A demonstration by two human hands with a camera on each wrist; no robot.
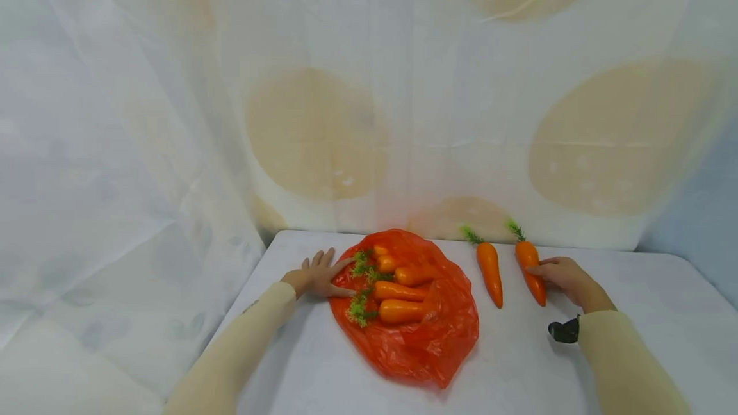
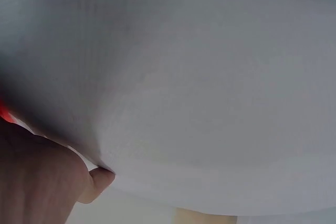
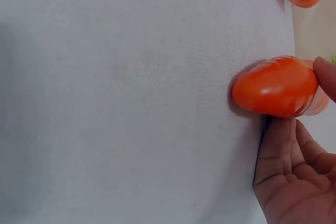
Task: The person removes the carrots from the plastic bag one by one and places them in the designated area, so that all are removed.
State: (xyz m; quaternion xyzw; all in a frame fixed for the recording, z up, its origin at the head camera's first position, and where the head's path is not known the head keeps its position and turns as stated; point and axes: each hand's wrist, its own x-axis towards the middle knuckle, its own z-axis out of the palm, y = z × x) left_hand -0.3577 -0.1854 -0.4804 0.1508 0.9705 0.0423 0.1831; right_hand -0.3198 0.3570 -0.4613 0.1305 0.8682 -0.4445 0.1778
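Note:
On the white table, a red plastic bag (image 1: 403, 357) lies spread out with several orange carrots (image 1: 400, 311) on it, their green tops pointing left. My left hand (image 1: 316, 278) rests at the bag's left edge with fingers spread, the thumb and a finger reaching over the red plastic near the green tops. To the right of the bag two more carrots lie on the table. My right hand (image 1: 569, 279) holds the rightmost carrot (image 1: 527, 257) from its right side. In the right wrist view this carrot (image 3: 278, 88) sits between thumb and fingers. The other carrot (image 1: 490, 273) lies just left of it.
A pale cloth wall with tan round patches (image 1: 317, 133) rises right behind the table (image 1: 519, 364). More pale cloth (image 1: 104, 210) hangs along the left side. A dark band with a device (image 1: 565, 330) sits at my right wrist.

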